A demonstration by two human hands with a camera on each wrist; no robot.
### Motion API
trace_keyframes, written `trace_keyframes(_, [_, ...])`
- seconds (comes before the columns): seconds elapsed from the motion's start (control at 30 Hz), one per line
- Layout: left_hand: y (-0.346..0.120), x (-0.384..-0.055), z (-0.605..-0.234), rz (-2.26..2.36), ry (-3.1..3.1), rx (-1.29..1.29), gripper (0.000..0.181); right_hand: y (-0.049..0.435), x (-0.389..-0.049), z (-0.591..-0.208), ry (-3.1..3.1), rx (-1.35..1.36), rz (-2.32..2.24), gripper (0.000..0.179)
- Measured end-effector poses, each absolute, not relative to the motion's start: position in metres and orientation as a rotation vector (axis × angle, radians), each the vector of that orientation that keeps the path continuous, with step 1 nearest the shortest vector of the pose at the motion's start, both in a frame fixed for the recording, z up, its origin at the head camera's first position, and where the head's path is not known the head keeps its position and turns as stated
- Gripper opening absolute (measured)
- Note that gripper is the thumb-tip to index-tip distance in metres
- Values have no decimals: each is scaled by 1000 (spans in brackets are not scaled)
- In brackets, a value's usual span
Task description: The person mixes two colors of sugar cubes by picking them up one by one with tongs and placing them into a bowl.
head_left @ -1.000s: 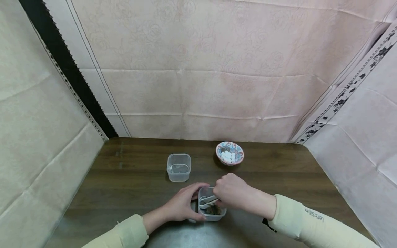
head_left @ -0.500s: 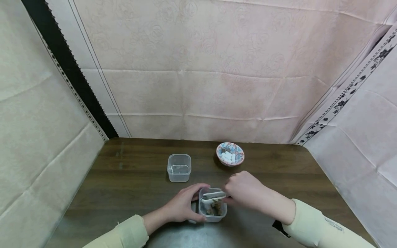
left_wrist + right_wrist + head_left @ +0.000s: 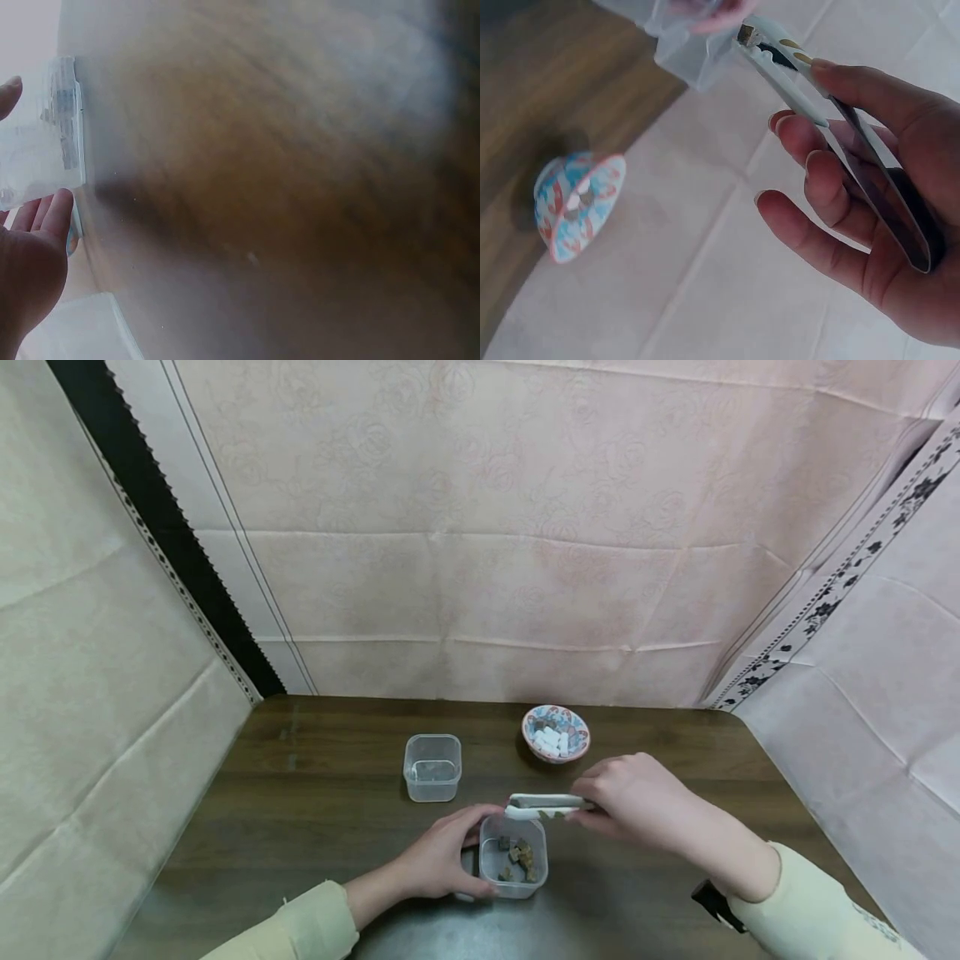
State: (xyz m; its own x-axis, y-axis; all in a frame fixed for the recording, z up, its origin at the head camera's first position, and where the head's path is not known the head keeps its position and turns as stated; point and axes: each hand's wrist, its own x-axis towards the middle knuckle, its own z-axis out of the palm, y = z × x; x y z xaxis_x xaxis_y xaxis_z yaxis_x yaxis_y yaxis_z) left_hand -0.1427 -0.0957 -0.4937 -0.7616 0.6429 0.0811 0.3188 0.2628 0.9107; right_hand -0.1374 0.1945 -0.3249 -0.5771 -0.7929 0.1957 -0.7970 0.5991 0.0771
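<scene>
My left hand (image 3: 442, 853) holds the side of a clear plastic container (image 3: 513, 891), thumb at the near side and fingers at the far side. Several small brown cubes (image 3: 522, 856) lie in it. In the left wrist view, the thumb and fingers flank the container's wall (image 3: 34, 150). My right hand (image 3: 641, 797) grips a pair of small white-tipped tongs (image 3: 525, 813) above the container's far rim. In the right wrist view, a brown cube (image 3: 745, 34) sits between the tips of the tongs (image 3: 791, 94), and the thumb and fingers press their arms.
A second clear container (image 3: 432, 791) stands behind the left hand. At the back right is a patterned bowl (image 3: 557, 757) with white pieces inside. The wooden table (image 3: 315, 802) ends at a pale cloth wall (image 3: 480, 610), with more cloth on both sides.
My right hand has lifted the tongs out of the container and moved away to the right and back. The left hand and the container have stayed in place.
</scene>
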Motion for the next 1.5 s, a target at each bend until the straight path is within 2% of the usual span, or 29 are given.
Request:
trace_keyframes(0.17, [-96,-142,-494,1503,2241,896,93,205,-145,-316,-2596,1248,42,32])
trace_keyframes(0.3, [-96,-141,-494,1506,2240,894,92,212,-156,-313,-2639,1176,34,26])
trace_keyframes(0.63, [-96,-141,-493,1522,2206,883,92,232,-196,-323,-2731,1011,-19,29])
trace_keyframes(1.1, [-96,-143,-496,1505,2212,876,94,244,-256,-347,-2862,849,-125,52])
trace_keyframes(1.5, [-96,-143,-497,1499,2210,862,91,247,-279,-365,-2938,805,-189,44])
